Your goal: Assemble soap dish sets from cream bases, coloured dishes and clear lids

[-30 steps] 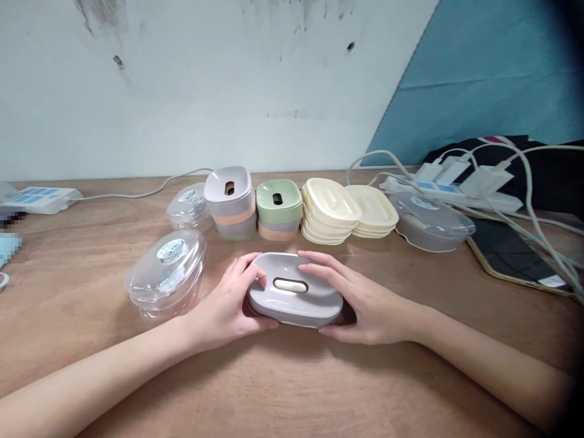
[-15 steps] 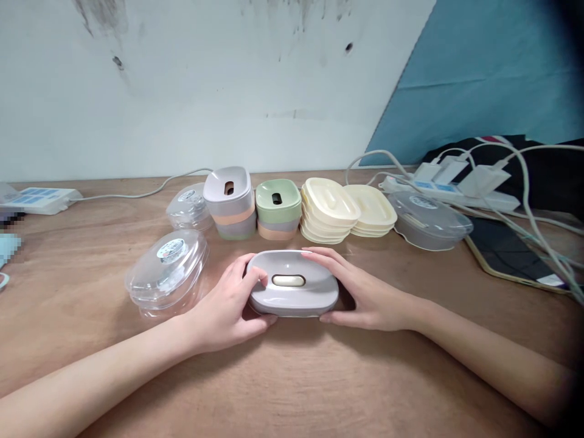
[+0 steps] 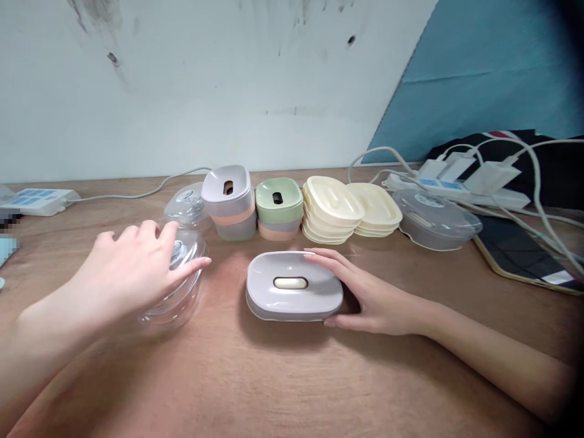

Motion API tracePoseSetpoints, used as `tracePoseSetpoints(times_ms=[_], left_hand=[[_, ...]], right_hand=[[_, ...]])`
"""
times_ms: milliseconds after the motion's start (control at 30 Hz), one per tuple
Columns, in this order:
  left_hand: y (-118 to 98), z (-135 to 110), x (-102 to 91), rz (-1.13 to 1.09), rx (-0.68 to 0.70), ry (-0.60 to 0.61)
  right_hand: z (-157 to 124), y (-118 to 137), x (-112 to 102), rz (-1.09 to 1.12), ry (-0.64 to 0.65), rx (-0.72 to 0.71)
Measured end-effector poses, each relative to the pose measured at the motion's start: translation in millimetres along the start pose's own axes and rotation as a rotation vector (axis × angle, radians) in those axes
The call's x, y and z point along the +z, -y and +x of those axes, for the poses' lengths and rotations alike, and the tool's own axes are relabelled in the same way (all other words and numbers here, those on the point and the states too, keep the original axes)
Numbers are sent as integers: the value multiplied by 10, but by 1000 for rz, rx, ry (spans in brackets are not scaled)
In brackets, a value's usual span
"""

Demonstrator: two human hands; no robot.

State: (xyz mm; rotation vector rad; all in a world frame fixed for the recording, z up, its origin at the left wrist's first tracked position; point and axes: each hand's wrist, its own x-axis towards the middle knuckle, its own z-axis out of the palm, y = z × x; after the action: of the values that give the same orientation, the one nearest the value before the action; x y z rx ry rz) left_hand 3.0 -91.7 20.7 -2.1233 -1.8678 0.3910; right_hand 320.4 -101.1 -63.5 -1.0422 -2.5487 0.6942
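A grey oval plastic dish (image 3: 274,298) sits on the table in front of me, a cream bar (image 3: 291,283) showing through the slot in its middle. My right hand (image 3: 371,298) grips its right end, fingers on the far rim and thumb at the near edge. Over a stack of clear plastic lids (image 3: 176,304) at the left, my left hand (image 3: 137,264) hovers with its fingers spread, holding nothing. The hand hides much of that stack, and I cannot tell whether they touch.
Behind stand a stack of grey and orange dishes (image 3: 230,210), a green-topped stack (image 3: 279,207) and cream inner trays (image 3: 333,210). More clear lids (image 3: 182,204) lie back left. At right are a lidded grey dish (image 3: 435,222), a phone (image 3: 524,252) and a cabled power strip (image 3: 502,194).
My left hand has let go of the grey dish and moved left, over the clear lids, with its fingers opened. My right hand keeps its grip on the dish.
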Motion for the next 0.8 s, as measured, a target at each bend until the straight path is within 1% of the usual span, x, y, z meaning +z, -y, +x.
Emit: tracePoseSetpoints(times_ms=[67, 133, 167, 267, 367, 433, 533, 700, 800], left_hand=[[54, 35, 22, -49, -45, 138], [65, 55, 65, -117, -41, 205], [63, 58, 85, -135, -38, 218], [59, 43, 108, -136, -33, 224], [56, 18, 69, -121, -8, 207], [50, 14, 34, -121, -17, 206], [45, 31, 18, -134, -25, 221], [57, 51, 55, -125, -50, 243], [41, 29, 8, -118, -46, 271]], right_hand=[[4, 4, 0, 4, -4, 1], [7, 6, 0, 7, -5, 8], [8, 5, 0, 6, -2, 10], [8, -5, 2, 2, 9, 12], [1, -15, 3, 4, 13, 18], [-5, -16, 1, 6, 12, 20], [-9, -12, -1, 10, 9, 11], [-2, -7, 0, 12, 7, 6], [-1, -7, 1, 5, 13, 10]])
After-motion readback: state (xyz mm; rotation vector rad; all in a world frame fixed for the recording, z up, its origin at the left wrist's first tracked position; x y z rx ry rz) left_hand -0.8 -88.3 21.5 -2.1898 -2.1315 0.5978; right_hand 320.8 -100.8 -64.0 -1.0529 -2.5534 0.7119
